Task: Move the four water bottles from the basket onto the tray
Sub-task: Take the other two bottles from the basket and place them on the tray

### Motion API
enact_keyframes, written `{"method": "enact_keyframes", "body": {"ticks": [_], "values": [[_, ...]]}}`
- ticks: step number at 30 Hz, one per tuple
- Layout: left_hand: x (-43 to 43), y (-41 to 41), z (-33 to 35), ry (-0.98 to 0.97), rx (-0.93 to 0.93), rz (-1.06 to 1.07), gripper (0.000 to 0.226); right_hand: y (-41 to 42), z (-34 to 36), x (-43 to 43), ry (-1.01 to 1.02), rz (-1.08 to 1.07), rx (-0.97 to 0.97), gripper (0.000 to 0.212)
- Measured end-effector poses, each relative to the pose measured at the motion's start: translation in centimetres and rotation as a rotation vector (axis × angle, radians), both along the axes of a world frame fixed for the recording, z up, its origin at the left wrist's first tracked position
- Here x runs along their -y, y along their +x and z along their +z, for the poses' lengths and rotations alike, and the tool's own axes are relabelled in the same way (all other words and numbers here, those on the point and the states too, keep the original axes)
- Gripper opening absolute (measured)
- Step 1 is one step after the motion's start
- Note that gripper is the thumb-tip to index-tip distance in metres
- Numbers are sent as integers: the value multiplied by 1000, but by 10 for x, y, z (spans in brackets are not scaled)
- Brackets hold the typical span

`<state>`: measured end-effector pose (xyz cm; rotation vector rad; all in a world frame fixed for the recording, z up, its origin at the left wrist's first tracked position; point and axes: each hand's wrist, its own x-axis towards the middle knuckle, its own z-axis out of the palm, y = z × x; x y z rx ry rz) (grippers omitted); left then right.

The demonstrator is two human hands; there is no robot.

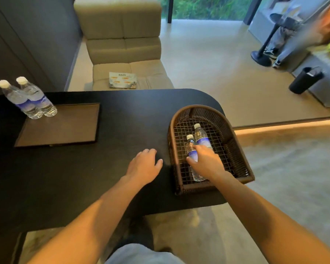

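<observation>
A dark woven basket (234, 149) with a wire-mesh floor sits at the right end of the black table (122, 115). Two clear water bottles with blue labels stand inside it. My right hand (204, 161) reaches into the basket and wraps around the nearer bottle (191, 147); the second bottle (200, 135) stands just behind it. My left hand (144, 164) rests flat on the table, left of the basket, fingers apart and holding nothing. A brown rectangular tray (65, 128) lies at the table's left end. Two more bottles (30, 100) stand upright at its far left corner.
A beige armchair (122, 44) with a booklet on its seat stands beyond the table. A person stands by a stool at the far right, near a black cylindrical bin (303, 80). The table's rounded right edge runs close to the basket.
</observation>
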<state>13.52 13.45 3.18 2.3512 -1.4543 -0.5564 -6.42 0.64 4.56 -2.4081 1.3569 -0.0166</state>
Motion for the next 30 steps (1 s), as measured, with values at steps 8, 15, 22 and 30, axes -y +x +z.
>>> {"method": "enact_keyframes", "body": {"ticks": [8, 15, 22, 30], "values": [[77, -59, -2, -57, -103, -127, 37, -41, -10, 54, 88, -128, -9, 46], [148, -77, -38, 66, -261, -81, 34, -40, -40, 120, 183, -146, -36, 48], [198, -85, -72, 236, -340, 118, 51, -23, -78, 176, 353, -112, 7, 44], [216, -76, -97, 313, -468, 210, 67, -9, -106, 213, 549, -139, 80, 46]]}}
